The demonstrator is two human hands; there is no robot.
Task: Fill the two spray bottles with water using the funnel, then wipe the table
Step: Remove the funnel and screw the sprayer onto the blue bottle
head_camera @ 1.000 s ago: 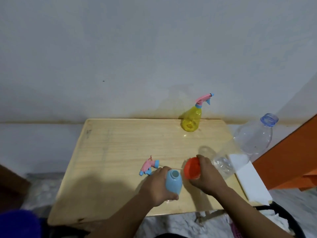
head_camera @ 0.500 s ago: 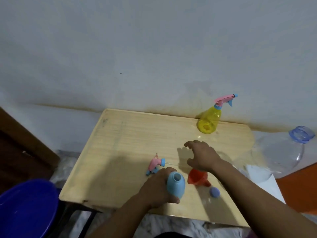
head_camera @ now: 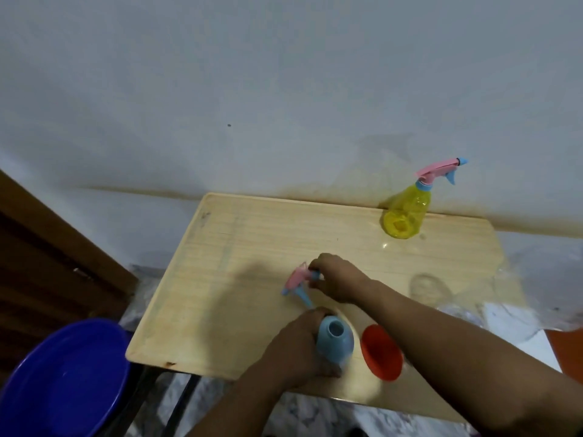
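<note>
Now R hand [head_camera: 336, 279] pinching sprayer head [head_camera: 298, 280].

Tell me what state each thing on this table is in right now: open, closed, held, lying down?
Blue plastic spray bottle: upright, neck open, sprayer off, held by the left hand.
Loose pink and blue trigger sprayer: on the wooden table, gripped by the right hand.
Orange plastic funnel: lying on its side, untouched.
Yellow translucent spray bottle: upright, sprayer fitted.
Clear plastic water bottle: lying down, blurred.
</note>
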